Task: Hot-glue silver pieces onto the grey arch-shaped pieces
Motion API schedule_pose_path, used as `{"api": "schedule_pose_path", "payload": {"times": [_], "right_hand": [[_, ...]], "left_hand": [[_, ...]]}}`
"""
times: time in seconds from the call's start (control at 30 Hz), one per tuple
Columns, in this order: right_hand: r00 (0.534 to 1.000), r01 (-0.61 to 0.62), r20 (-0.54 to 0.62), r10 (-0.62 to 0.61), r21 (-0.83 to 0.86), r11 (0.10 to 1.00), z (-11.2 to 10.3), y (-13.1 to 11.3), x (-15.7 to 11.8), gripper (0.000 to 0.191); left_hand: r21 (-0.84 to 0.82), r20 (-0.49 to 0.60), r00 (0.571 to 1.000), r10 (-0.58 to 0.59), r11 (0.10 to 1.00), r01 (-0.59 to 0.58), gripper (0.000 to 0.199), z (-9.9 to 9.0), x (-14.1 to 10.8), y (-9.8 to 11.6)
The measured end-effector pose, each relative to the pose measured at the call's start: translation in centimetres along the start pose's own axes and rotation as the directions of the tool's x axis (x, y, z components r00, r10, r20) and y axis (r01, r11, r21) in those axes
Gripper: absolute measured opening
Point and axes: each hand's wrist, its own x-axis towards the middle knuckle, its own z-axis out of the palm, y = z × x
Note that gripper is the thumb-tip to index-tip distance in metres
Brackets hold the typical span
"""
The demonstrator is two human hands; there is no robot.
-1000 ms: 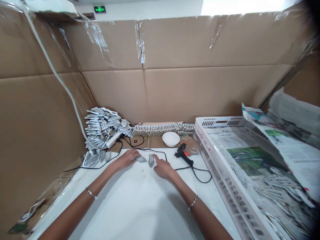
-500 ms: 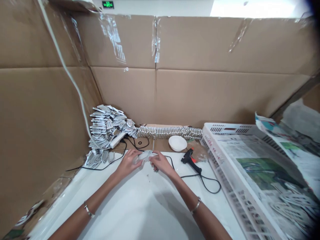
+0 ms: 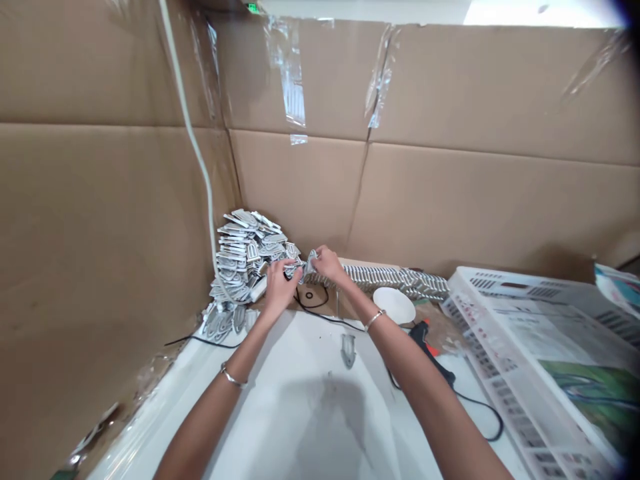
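While the left hand [image 3: 280, 283] and right hand [image 3: 327, 263] are up right beside the big heap of grey patches [image 3: 247, 257], they've both got hold of one small grey patch [image 3: 311, 262], pinched in the fingertips, so neither grip is open. That patch sits just to the right of the heap, and the fingers cover enough of it that its exact shape is hard to make out tbh. Everything else is easiest to place off that heap: a long row of patches [image 3: 395, 280] stood on edge runs off to its right, a white bowl [image 3: 394, 305] sits further right, just in front of the row, and past that there's a black-and-orange hot glue gun [image 3: 430, 350] with its black cord [image 3: 475, 403] lying on the tabletop [image 3: 280, 427]. One loose patch [image 3: 349, 350] lies nearer the person, right of the heap, and a few more patches [image 3: 223, 323] sit at the heap's front foot. Far to the right is a white plastic crate [image 3: 500, 280] lined with newspaper [image 3: 540, 333], and cardboard walls [image 3: 300, 193] rise behind the heap.
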Motion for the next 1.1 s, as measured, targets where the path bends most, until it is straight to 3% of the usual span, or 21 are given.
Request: {"api": "schedule_pose_path", "payload": {"times": [0.13,0.3,0.53,1.1], "right_hand": [[0.999,-0.004,0.041,0.011,-0.169,0.986,0.2,-0.7,2.8,0.027],[0.995,-0.024,0.083,0.053,-0.313,0.949,1.8,-0.7,4.9,0.028],[0.991,-0.016,0.118,0.069,-0.399,0.917,3.0,0.2,6.5,0.031],[0.984,0.050,0.173,0.037,-0.472,0.880,2.7,-0.1,5.8,0.034]], "left_hand": [[0.040,0.135,0.988,-0.070,0.997,0.065,0.017,-0.1,1.9,-1.0],[0.115,0.292,0.951,-0.104,0.991,0.073,0.014,2.2,1.8,-2.0],[0.319,0.344,0.921,-0.182,0.945,0.068,0.020,4.5,0.9,-2.5],[0.521,0.414,0.873,-0.260,0.854,0.007,0.026,4.6,1.1,-2.7]]}}
